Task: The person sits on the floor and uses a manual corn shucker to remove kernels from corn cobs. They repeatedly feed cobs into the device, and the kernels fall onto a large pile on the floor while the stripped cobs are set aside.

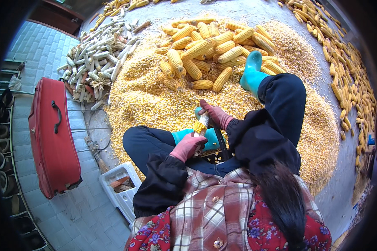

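Observation:
A mostly stripped corn cob (203,121) is held up between my two hands, with a patch of yellow kernels left on its left side. My left hand (188,146), in a pink glove, grips its lower end. Around the upper end closes my right hand (216,113), gloved in the same pink. A dark narrow bar (221,141) runs down beside the right hand between my legs; its lower end is partly hidden. Behind the cob shows a teal rubber boot (212,140). Loose corn kernels (144,106) spread under and around my legs.
Unshelled corn ears (198,51) are heaped ahead, near my other teal boot (251,73). Bare cobs (94,62) form a pile at left. A red suitcase (55,138), a white foam box (116,185) and a shoe rack (6,157) stand left. More ears (348,78) line the right.

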